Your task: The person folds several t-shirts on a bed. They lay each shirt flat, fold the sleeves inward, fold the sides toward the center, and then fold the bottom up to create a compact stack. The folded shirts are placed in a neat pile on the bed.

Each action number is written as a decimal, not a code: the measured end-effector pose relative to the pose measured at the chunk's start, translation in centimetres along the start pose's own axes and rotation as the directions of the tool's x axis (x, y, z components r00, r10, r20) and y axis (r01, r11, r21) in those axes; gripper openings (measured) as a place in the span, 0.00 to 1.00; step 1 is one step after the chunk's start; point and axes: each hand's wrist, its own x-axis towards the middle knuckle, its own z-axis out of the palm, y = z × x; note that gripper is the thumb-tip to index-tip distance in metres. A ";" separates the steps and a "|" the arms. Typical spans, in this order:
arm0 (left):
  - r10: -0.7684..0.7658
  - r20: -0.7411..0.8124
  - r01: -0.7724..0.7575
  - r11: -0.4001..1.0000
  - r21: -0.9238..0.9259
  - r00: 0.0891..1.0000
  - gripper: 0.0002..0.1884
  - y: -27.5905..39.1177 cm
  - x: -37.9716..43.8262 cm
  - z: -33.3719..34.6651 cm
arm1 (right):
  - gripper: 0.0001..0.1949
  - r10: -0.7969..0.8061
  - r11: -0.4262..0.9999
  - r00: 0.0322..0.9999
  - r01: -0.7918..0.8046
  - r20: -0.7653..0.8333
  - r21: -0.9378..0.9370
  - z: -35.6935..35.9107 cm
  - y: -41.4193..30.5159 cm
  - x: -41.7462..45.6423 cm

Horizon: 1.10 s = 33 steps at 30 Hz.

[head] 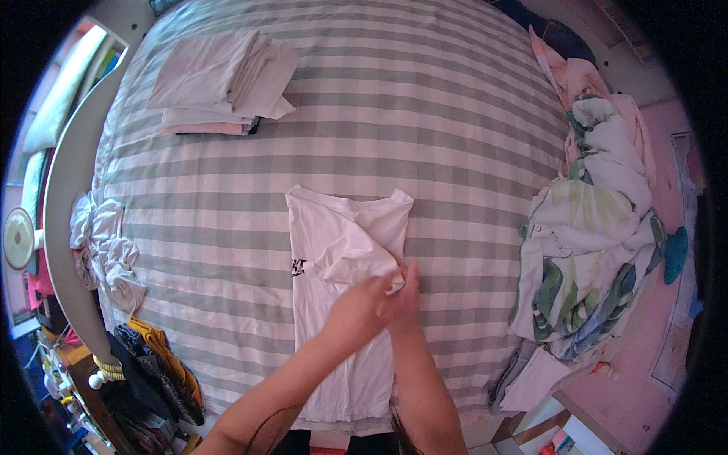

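Note:
A white T-shirt (pixel 341 364) lies on the checked bedspread (pixel 466 187) in front of me, folded into a long, narrow shape. Its neck end points away from me, and some dark print shows at its left edge. A loose flap of the shirt, apparently a sleeve, is bunched across the middle. My left hand (pixel 364 301) pinches the end of this flap near the shirt's right edge. Close against it, my right hand (pixel 405 298) grips the same bit of cloth, its fingers pointing away from me. Motion blurs both hands, and the fingertips are partly hidden.
Folded clothes (pixel 210 79) are stacked at the far left. Crumpled white clothing (pixel 111 250) lies by the curved white bed board (pixel 62 227). Dark and mustard garments (pixel 159 364) hang at the near left. A leaf-patterned blanket (pixel 586 256) is heaped along the right edge.

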 end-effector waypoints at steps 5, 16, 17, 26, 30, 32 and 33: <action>0.178 -0.094 -0.155 0.965 0.210 0.980 0.23 -3.0 -3.6 1.4 | 0.28 -0.116 0.871 0.985 0.041 -0.124 -0.489 1.5 0.3 0.7; 0.268 0.000 -0.204 0.732 0.650 0.964 0.22 -6.0 -2.7 -1.6 | 0.33 -0.286 -0.098 0.922 0.244 0.262 -0.965 5.1 -1.5 0.5; 0.271 0.019 -0.216 0.722 0.658 0.962 0.22 -6.1 -2.6 -1.6 | 0.33 -0.285 -0.126 0.925 0.224 0.251 -0.966 4.8 -1.6 0.6; 0.204 0.125 -0.231 0.675 0.701 0.971 0.15 -6.1 -2.4 -2.4 | 0.33 -0.130 -0.503 0.887 0.326 0.443 -0.800 5.6 -1.2 0.5; 0.259 0.160 -0.297 0.673 0.677 0.952 0.12 -5.3 -2.1 -2.6 | 0.31 -0.180 -0.476 0.878 0.316 0.443 -0.820 4.2 -0.9 1.1; 0.273 0.178 -0.320 0.675 0.664 0.945 0.13 -5.6 -2.2 -2.6 | 0.29 -0.219 -0.439 0.856 0.343 0.469 -0.831 3.8 -1.0 1.7; 0.262 0.206 -0.332 0.672 0.662 0.943 0.14 -6.1 -2.2 -2.6 | 0.28 -0.274 -0.375 0.841 0.353 0.467 -0.857 3.2 -1.1 2.1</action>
